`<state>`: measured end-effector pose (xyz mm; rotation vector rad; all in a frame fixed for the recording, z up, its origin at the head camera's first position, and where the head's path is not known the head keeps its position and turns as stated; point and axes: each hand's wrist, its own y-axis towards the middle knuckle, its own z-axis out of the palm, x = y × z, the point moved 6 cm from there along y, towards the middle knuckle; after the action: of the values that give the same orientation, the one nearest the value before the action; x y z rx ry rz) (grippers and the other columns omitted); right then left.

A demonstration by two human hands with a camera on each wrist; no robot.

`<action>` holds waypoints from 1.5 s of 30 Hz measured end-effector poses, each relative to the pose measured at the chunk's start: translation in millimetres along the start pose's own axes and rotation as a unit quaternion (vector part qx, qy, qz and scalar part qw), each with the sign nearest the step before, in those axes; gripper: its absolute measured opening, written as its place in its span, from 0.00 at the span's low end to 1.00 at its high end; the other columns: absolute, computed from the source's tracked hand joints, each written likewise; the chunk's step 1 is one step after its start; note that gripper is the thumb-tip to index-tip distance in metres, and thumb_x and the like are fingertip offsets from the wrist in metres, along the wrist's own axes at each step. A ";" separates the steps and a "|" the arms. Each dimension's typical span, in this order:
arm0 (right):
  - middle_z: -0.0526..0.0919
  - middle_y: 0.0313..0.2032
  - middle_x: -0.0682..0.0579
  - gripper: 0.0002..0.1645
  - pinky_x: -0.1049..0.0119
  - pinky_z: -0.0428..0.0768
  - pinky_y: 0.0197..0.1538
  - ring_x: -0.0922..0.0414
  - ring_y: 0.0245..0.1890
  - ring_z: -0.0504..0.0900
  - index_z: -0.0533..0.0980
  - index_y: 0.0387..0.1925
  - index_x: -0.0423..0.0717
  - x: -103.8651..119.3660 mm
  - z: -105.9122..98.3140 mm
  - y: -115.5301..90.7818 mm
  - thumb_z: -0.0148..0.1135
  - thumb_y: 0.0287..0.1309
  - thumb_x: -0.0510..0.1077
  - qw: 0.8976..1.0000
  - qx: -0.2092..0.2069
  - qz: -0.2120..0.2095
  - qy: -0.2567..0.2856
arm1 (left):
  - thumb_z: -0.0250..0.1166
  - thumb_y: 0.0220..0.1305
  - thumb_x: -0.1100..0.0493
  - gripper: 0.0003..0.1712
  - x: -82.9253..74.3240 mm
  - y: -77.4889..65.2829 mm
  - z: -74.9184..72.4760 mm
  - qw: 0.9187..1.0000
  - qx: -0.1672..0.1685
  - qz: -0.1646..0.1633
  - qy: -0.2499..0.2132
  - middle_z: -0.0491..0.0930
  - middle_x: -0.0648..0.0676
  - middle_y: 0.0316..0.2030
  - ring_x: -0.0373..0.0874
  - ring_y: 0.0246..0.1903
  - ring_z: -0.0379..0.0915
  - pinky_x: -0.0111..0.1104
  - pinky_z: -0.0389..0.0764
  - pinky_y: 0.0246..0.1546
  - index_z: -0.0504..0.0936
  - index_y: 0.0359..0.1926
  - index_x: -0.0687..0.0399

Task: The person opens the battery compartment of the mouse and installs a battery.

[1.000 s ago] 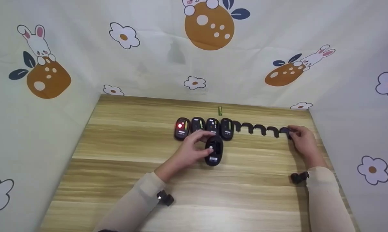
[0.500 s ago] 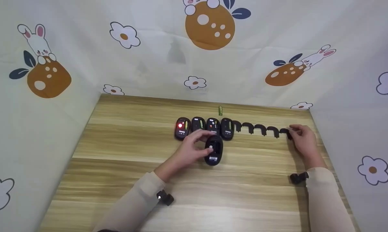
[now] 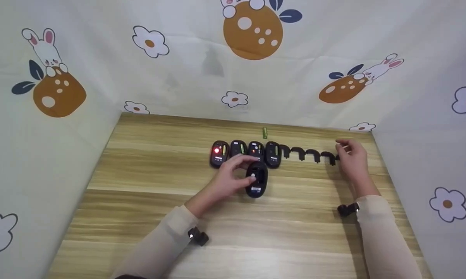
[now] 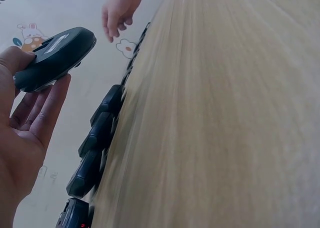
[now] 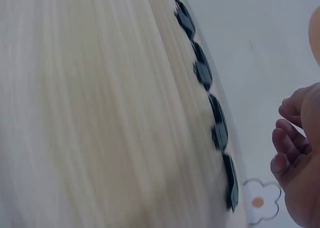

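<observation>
My left hand (image 3: 229, 173) grips a black computer mouse (image 3: 257, 190) between thumb and fingers, its underside and open battery compartment facing up. In the left wrist view the held mouse (image 4: 57, 55) is raised above the table. On the right, my right hand (image 3: 353, 161) hovers over the end of a row of curved black battery covers (image 3: 313, 155). Its fingers are loosely curled with nothing visible in them. In the right wrist view, the nearest cover (image 5: 231, 183) lies apart from my right hand (image 5: 300, 158), partly hidden by that hand in the head view.
Several upturned mice stand side by side, each with a battery visible; the leftmost mouse (image 3: 219, 155) glows red, and the rightmost mouse (image 3: 272, 155) adjoins the covers. A loose green battery (image 3: 265, 133) lies behind them. A patterned cloth (image 3: 178, 73) borders the wooden table (image 3: 159, 162).
My right hand has let go of the end cover and moved up and to the left. The left hand keeps its grip on the mouse, almost still.
</observation>
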<state>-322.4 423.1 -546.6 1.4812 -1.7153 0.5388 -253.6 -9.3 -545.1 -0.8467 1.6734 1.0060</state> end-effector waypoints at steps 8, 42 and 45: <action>0.83 0.48 0.40 0.18 0.75 0.78 0.42 0.57 0.43 0.78 0.82 0.62 0.32 34.1 41.8 11.1 0.62 0.80 0.40 0.997 0.060 -0.041 0.019 | 0.80 0.63 0.64 0.32 1.3 -0.4 -1.6 1.000 0.000 0.006 -0.002 0.84 0.48 0.58 0.45 0.56 0.82 0.51 0.81 0.68 0.84 0.68 0.48; 0.80 0.54 0.33 0.31 0.49 0.82 0.57 0.44 0.49 0.81 0.74 0.71 0.29 119.6 171.4 40.5 0.70 0.71 0.33 0.962 0.243 -0.123 0.009 | 0.81 0.63 0.63 0.31 -0.5 -3.1 -7.0 1.000 -0.012 0.021 0.005 0.84 0.49 0.57 0.47 0.54 0.82 0.52 0.81 0.67 0.85 0.67 0.51; 0.81 0.56 0.33 0.32 0.46 0.82 0.61 0.43 0.52 0.81 0.74 0.71 0.30 119.8 177.5 43.2 0.71 0.71 0.34 0.961 0.253 -0.115 0.001 | 0.81 0.63 0.63 0.31 0.0 -3.0 -7.4 1.000 -0.012 0.023 0.003 0.84 0.50 0.57 0.48 0.54 0.82 0.56 0.81 0.67 0.85 0.67 0.52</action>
<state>-415.3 225.4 -551.4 2.0038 -1.4351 0.8963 -253.7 -17.2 -544.5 -0.8315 1.6951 1.0584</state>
